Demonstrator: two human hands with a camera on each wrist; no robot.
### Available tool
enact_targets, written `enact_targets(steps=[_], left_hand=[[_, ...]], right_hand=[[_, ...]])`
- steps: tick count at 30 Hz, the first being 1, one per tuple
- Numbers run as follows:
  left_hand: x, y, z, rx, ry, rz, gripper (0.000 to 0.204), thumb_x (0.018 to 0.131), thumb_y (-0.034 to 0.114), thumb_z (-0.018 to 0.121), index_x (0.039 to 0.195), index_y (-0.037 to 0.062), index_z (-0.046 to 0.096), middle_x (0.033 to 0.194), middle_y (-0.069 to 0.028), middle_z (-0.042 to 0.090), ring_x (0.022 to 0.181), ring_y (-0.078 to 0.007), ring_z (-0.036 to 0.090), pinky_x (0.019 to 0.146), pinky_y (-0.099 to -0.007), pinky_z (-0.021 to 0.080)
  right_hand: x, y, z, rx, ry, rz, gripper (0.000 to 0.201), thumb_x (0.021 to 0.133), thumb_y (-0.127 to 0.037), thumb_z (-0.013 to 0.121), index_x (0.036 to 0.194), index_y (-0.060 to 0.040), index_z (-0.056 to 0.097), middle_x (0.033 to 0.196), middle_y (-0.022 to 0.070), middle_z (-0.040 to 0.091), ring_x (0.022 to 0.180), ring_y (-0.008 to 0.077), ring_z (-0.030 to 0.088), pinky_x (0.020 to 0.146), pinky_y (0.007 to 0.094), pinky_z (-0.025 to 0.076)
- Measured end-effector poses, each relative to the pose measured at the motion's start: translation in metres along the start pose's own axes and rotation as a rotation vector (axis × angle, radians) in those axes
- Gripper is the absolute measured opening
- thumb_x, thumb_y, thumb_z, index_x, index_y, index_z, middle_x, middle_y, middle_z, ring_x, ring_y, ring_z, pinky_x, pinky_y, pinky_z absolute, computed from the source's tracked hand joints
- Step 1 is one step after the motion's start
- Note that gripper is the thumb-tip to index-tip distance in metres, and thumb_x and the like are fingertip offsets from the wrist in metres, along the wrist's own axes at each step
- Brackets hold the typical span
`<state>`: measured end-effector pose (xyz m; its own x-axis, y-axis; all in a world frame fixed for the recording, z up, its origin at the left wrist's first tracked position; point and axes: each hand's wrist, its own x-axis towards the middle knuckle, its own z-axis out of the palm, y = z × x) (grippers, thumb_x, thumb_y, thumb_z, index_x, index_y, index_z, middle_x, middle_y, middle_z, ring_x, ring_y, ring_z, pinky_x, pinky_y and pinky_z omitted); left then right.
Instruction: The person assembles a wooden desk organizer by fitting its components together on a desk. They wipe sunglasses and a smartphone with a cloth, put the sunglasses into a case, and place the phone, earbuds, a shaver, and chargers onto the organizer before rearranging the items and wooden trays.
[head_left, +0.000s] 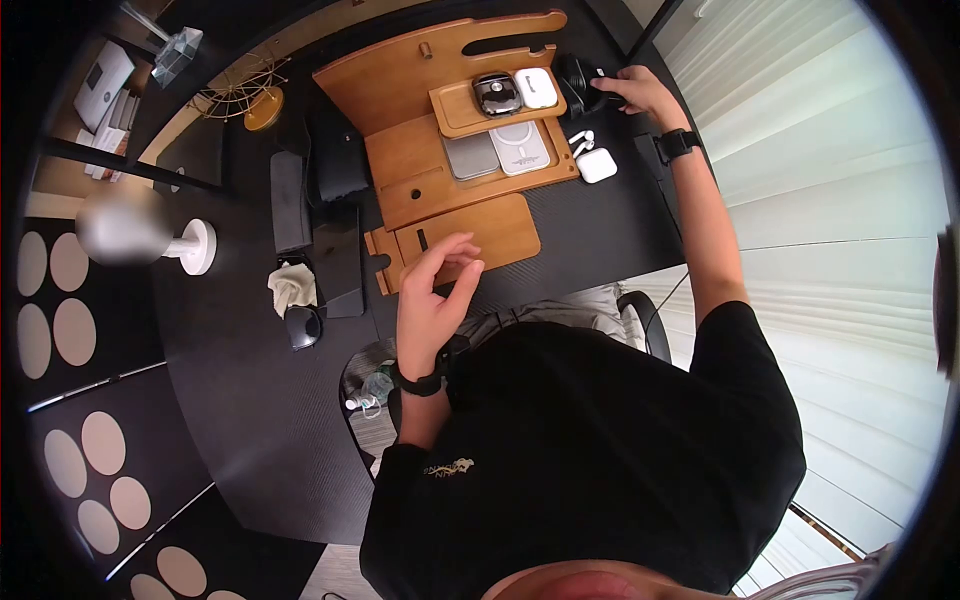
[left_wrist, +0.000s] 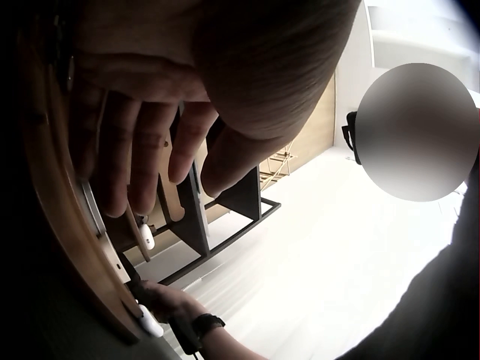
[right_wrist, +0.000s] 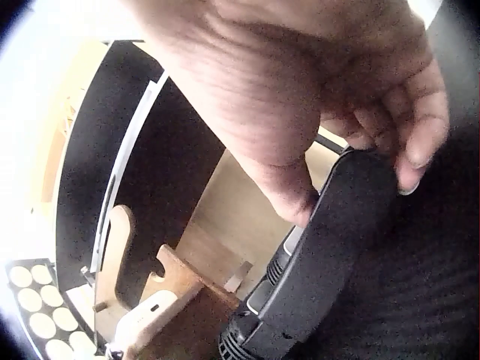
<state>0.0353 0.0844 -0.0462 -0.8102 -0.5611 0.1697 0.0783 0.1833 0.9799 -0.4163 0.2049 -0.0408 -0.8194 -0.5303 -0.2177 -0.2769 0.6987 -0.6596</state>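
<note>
At the far right corner of the desk, my right hand (head_left: 645,92) grips a black object (head_left: 577,84) beside the wooden stand. Seen from the right wrist, it is a long, soft-looking black case (right_wrist: 337,232) with ribbed black parts along one side. The thumb lies against one side, the fingers against the other. My left hand (head_left: 432,300) hovers around the near edge of a flat wooden panel (head_left: 510,222), its fingers loosely bent and holding nothing. The left wrist view shows that palm (left_wrist: 150,82) with the fingers hanging down.
A wooden desk stand (head_left: 400,190) bears a black case (head_left: 497,95), a white earbud case (head_left: 537,88), a grey slab (head_left: 470,157) and a white charging pad (head_left: 523,148). Another white earbud case (head_left: 598,165) lies right of it. Sunglasses (head_left: 303,327) and a cloth (head_left: 292,286) lie left.
</note>
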Motion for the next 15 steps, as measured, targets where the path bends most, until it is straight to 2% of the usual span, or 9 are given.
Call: enact_targets(steps=[1, 8, 11, 15], left_hand=[[0.0004, -0.0009, 0.0, 0.011, 0.001, 0.015, 0.031, 0.09, 0.002, 0.071, 0.121, 0.0001, 0.066, 0.1, -0.0111, 0.073, 0.092, -0.0183, 0.071, 0.085, -0.0294, 0.055], [0.0005, -0.0014, 0.0, 0.008, 0.0, 0.03, 0.031, 0.089, 0.003, 0.071, 0.12, -0.0003, 0.066, 0.099, -0.0113, 0.073, 0.092, -0.0188, 0.071, 0.086, -0.0299, 0.055], [0.0002, -0.0002, -0.0024, 0.025, 0.006, 0.028, 0.031, 0.089, 0.003, 0.071, 0.12, -0.0005, 0.066, 0.099, -0.0114, 0.073, 0.092, -0.0187, 0.071, 0.085, -0.03, 0.055], [-0.0001, -0.0027, -0.0052, 0.022, 0.019, 0.028, 0.031, 0.09, 0.003, 0.072, 0.12, -0.0006, 0.066, 0.099, -0.0117, 0.073, 0.092, -0.0187, 0.071, 0.085, -0.03, 0.054]], right_hand=[[-0.0016, -0.0019, 0.0001, 0.026, -0.027, 0.021, 0.064, 0.076, -0.048, 0.083, 0.105, 0.0075, 0.068, 0.083, 0.0069, 0.062, 0.067, 0.0146, 0.064, 0.059, 0.0268, 0.056], [-0.0038, -0.0068, 0.0078, -0.001, -0.018, 0.012, 0.068, 0.075, -0.048, 0.085, 0.103, 0.0107, 0.066, 0.087, 0.0096, 0.063, 0.069, 0.0157, 0.065, 0.054, 0.0262, 0.055], [-0.0054, -0.0056, 0.0074, -0.035, 0.018, -0.032, 0.069, 0.076, -0.05, 0.085, 0.101, 0.0114, 0.065, 0.084, 0.0092, 0.062, 0.065, 0.016, 0.066, 0.053, 0.0268, 0.055], [-0.0086, 0.0004, -0.0008, -0.142, 0.043, 0.007, 0.063, 0.083, -0.055, 0.078, 0.091, 0.0071, 0.068, 0.071, 0.0085, 0.064, 0.059, 0.0179, 0.067, 0.054, 0.0289, 0.056]])
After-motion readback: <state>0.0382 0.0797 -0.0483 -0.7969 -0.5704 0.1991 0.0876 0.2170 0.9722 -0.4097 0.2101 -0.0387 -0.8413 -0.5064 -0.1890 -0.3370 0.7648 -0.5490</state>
